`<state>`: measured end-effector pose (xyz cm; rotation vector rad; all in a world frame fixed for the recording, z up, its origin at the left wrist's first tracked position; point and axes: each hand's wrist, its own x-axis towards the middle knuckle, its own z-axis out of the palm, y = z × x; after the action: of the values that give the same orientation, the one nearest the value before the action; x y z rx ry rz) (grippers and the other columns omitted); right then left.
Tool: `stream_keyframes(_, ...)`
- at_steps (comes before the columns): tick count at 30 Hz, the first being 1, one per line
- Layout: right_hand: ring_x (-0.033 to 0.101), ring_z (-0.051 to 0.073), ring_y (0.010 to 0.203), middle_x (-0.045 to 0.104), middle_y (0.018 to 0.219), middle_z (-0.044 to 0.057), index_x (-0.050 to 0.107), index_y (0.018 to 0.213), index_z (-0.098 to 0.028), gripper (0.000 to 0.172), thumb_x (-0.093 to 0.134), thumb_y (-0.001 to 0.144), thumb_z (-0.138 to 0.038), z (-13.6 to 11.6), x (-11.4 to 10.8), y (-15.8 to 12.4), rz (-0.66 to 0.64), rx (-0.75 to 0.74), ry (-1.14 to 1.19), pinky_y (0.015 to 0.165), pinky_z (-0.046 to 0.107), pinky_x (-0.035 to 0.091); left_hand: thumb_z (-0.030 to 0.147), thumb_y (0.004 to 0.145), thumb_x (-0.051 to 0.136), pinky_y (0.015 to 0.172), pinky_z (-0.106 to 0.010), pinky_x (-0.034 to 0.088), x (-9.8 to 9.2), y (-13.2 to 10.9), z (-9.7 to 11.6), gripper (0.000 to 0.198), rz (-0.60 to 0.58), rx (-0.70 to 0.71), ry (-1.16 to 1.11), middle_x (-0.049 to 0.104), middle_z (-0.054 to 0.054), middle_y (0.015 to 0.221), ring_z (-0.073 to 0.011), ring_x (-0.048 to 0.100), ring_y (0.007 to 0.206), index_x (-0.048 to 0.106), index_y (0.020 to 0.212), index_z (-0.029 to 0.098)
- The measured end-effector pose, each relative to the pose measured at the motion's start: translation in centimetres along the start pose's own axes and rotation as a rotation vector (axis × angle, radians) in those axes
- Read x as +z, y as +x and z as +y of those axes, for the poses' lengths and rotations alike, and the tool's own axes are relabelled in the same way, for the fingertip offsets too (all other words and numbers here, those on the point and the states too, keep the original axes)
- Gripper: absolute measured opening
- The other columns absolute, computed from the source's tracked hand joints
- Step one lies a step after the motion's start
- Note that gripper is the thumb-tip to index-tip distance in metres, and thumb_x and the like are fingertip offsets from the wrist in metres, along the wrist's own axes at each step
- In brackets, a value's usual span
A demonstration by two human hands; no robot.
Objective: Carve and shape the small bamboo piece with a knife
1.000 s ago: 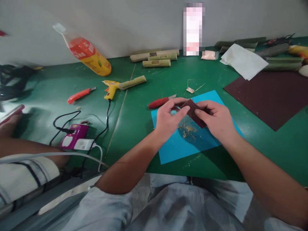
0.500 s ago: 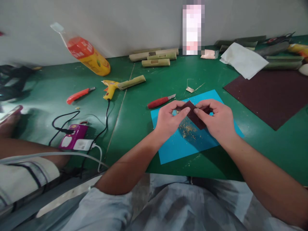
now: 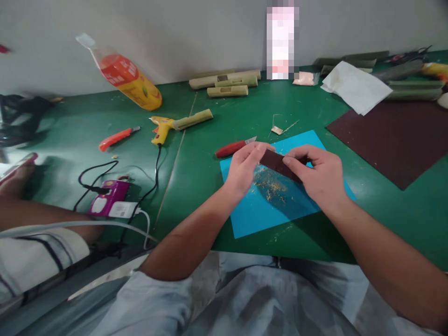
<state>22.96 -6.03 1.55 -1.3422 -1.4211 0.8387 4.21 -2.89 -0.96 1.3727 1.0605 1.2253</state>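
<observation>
Over a blue sheet (image 3: 266, 212) strewn with fine shavings, my right hand (image 3: 318, 175) grips a small dark maroon piece of sandpaper (image 3: 276, 163), folded or tilted flat. My left hand (image 3: 243, 169) meets it at its left end, fingers pinched together on something small that I cannot make out, pressed against the sandpaper. A red-handled knife (image 3: 234, 148) lies just left of my left hand, off the blue sheet's far corner.
On the green table (image 3: 196, 158) lie a yellow glue gun (image 3: 160, 129) with its cord, a red cutter (image 3: 117, 138), bamboo pieces (image 3: 226, 83), a big maroon sheet (image 3: 395, 135), white paper (image 3: 353, 87), a bottle (image 3: 128, 77) and a purple adapter (image 3: 108, 201). Another person's arm (image 3: 35, 219) rests at left.
The sandpaper has turned from a diamond shape to a flatter, narrower strip. My left fingers have closed further around its left end; both hands stayed in place over the blue sheet.
</observation>
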Motion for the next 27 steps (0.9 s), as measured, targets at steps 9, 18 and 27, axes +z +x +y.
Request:
stream_keyframes(9,0.065,0.018,0.073,0.073,0.080,0.001,0.074,0.080,-0.026,0.011,0.077,0.083,-0.036,1.1,0.0,0.5,-0.032,0.098,0.161,0.069,0.036,0.054,0.063,0.090,0.076,0.065,-0.029,0.059,-0.3,0.5,0.8,0.044,-0.086,-0.187,-0.132,0.080,-0.007,0.089,-0.0163,0.070,0.070,0.080,0.094,0.019)
stream_keyframes(18,0.064,0.017,0.071,0.073,0.079,0.000,0.074,0.080,-0.026,0.014,0.076,0.081,-0.039,0.9,-0.1,0.5,-0.028,0.094,0.141,0.070,0.035,0.054,0.068,0.102,0.051,0.066,-0.030,0.056,-0.4,0.7,0.7,0.058,-0.300,-0.447,-0.210,0.075,-0.007,0.076,-0.0185,0.070,0.067,0.072,0.087,0.017)
stream_keyframes(27,0.063,0.018,0.072,0.071,0.079,0.000,0.074,0.080,-0.026,0.013,0.077,0.082,-0.039,0.7,-0.1,0.5,-0.039,0.099,0.153,0.070,0.036,0.052,0.055,0.093,0.072,0.063,-0.024,0.049,-0.3,0.5,1.1,0.037,-0.161,-0.414,-0.297,0.071,-0.003,0.081,-0.0126,0.063,0.069,0.072,0.086,0.018)
